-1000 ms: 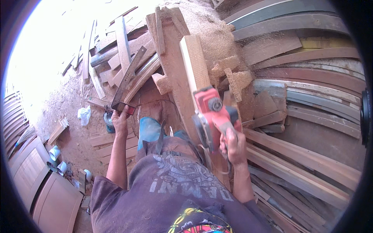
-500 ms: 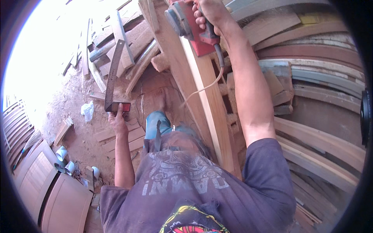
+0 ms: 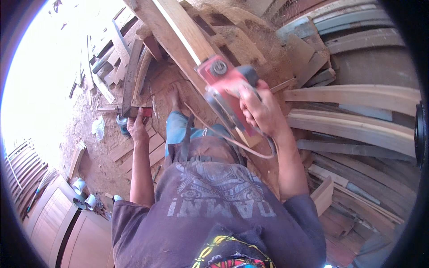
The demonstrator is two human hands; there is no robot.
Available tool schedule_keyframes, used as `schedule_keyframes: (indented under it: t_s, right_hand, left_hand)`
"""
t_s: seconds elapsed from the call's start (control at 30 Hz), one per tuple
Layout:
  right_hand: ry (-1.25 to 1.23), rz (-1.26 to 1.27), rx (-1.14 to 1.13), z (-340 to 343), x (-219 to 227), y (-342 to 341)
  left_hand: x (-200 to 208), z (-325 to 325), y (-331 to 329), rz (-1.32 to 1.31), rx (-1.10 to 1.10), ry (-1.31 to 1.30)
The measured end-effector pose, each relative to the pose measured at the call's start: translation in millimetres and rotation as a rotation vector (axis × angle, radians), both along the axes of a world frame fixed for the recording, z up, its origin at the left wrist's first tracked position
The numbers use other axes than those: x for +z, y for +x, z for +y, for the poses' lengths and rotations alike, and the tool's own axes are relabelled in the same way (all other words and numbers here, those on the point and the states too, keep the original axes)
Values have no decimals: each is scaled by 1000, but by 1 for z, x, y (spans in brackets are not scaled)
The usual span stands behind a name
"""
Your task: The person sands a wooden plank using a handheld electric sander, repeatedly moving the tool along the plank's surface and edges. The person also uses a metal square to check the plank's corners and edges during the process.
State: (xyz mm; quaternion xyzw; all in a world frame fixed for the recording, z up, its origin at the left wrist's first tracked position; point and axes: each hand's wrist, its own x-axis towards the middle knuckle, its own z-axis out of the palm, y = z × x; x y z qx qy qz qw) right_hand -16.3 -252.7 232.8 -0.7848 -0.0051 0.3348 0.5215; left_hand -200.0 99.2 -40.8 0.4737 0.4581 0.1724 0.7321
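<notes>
My right hand [image 3: 264, 109] is closed round the rear handle of a red electric hand planer [image 3: 219, 73]. The planer rests on a long pale timber [image 3: 190, 38], near its close end, and is slightly blurred. From its back a cord [image 3: 210, 129] loops across in front of my body. My left hand [image 3: 137, 128] grips the stock of a carpenter's square [image 3: 129, 82], whose dark metal blade points away from me. The square is held off to the left, apart from the timber.
A wide board [image 3: 161, 33] runs beneath the timber. Scrap wood [image 3: 118, 42] lies at the far left, planks [image 3: 353, 127] are stacked at the right, and panelled wooden doors [image 3: 49, 214] lean at the lower left. Shavings [image 3: 250, 35] cover blocks beyond the planer.
My right hand has drawn the planer back along the timber toward my body, and its cord now bends into a loop. My left hand keeps hold of the square. The view has shifted right.
</notes>
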Motion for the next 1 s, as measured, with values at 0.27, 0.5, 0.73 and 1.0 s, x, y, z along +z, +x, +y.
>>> schedule_keyframes:
  t_s: [0.27,0.5,0.73,1.0]
  right_hand:
    - [-73,103,-195,-167,11,-185]
    - [-30,173,-468,-217,4,-246]
    - [-67,102,-405,-216,-63,-219]
    - [-80,62,-308,-238,-85,-209]
  left_hand:
    - [3,-75,-58,70,-90,-33]
    - [15,-73,-58,88,-117,14]
    - [24,-81,-59,-3,-10,-192]
    - [20,-105,-81,0,33,-302]
